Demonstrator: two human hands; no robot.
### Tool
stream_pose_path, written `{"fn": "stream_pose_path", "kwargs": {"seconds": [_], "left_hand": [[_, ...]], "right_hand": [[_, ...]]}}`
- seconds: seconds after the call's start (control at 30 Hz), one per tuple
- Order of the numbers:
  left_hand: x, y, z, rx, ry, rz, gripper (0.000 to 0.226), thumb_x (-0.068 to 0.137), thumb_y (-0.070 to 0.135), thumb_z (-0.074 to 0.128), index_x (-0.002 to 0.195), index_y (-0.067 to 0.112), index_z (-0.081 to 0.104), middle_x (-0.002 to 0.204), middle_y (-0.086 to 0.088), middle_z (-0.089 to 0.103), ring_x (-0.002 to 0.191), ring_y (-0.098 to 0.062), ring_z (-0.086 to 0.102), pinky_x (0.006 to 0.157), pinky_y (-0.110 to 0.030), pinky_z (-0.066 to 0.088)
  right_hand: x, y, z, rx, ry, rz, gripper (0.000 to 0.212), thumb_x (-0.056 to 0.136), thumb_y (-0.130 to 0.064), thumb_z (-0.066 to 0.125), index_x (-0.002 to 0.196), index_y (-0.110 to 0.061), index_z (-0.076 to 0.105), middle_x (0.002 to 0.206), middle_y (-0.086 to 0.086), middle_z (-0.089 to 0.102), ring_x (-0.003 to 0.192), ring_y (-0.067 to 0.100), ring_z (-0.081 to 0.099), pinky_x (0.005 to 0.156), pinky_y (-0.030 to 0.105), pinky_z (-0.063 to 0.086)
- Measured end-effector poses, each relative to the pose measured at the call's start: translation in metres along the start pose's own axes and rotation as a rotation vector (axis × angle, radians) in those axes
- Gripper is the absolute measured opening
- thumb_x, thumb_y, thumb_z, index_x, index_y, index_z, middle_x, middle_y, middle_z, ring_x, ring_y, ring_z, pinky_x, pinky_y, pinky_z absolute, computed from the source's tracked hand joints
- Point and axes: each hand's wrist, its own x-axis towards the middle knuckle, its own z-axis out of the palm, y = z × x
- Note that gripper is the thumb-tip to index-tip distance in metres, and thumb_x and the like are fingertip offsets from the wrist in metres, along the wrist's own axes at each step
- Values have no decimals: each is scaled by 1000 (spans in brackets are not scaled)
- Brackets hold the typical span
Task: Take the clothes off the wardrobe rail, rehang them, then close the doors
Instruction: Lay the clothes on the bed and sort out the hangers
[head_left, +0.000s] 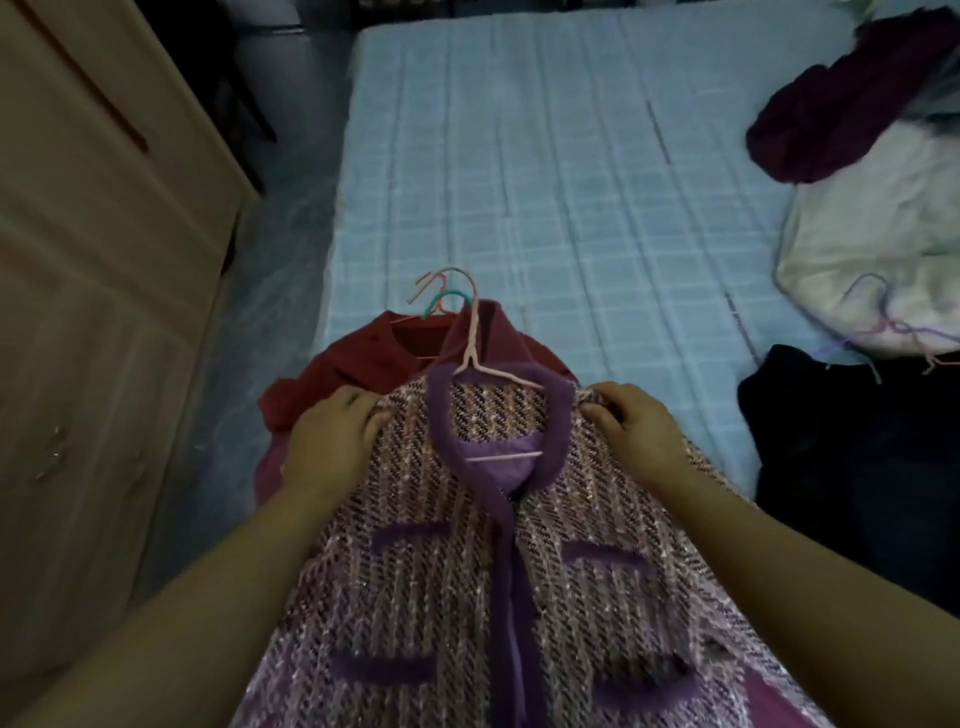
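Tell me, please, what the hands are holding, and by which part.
Both hold the purple tweed jacket at its shoulders: the left hand grips one shoulder edge, the right hand pinches the other, either side of the pink hanger.

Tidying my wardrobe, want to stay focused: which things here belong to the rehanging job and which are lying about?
In hand: tweed jacket, pink hanger, left hand, right hand, red garment beneath.
Lying about, for now: maroon cloth, white bundle, black garment, loose hangers, bed sheet.
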Motion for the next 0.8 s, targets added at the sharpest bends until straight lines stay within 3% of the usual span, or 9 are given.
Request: {"fn": "stream_pose_path", "kwargs": {"seconds": [0.1,0.2,0.37,0.43,0.53,0.67,0.8], "left_hand": [[16,0,22,-17,26,-43,37,89,39,44,102,15,69,105,-8,62,90,-30,58,76,-41,50],[25,4,45,-54,-75,-143,23,92,30,54,106,15,65,99,-9,62,89,-32,57,73,-40,49],[21,3,53,-26,-193,-126,41,92,48,39,110,16,58,89,-6,60,85,-28,53,66,-35,41],[14,4,42,-73,-172,-120,52,87,57,28,111,21,57,86,0,58,83,-23,52,66,-35,43],[-4,11,18,-162,-111,-144,52,87,58,28,111,23,58,86,3,59,83,-19,53,67,-34,42],[-47,20,-20,-248,-7,-209,48,88,58,35,114,25,58,94,5,63,85,-16,58,67,-29,41],[-115,30,-61,-263,133,-279,42,88,53,45,114,26,62,105,4,66,93,-16,61,73,-27,43]], "right_hand": [[24,20,20,-3,-4,-5,21,89,-28,60,106,-17,65,99,3,60,90,23,58,76,35,46],[38,40,31,-54,-82,-20,19,89,-30,58,105,-19,63,94,2,63,86,24,59,73,39,47],[47,47,30,-2,-156,-96,25,87,-28,63,112,-24,62,96,-4,64,84,15,60,74,30,47],[42,44,29,48,-176,-155,31,88,-35,61,117,-26,60,103,-7,63,89,11,60,77,27,48],[29,31,23,102,-136,-182,35,88,-41,52,119,-28,61,108,-11,63,94,7,60,78,17,44],[1,-2,9,95,-63,-262,36,90,-39,48,121,-29,61,107,-7,65,96,8,59,79,24,46],[-43,-41,-5,76,-82,-410,37,92,-41,46,125,-30,57,94,-8,60,87,8,56,74,21,43]]}}
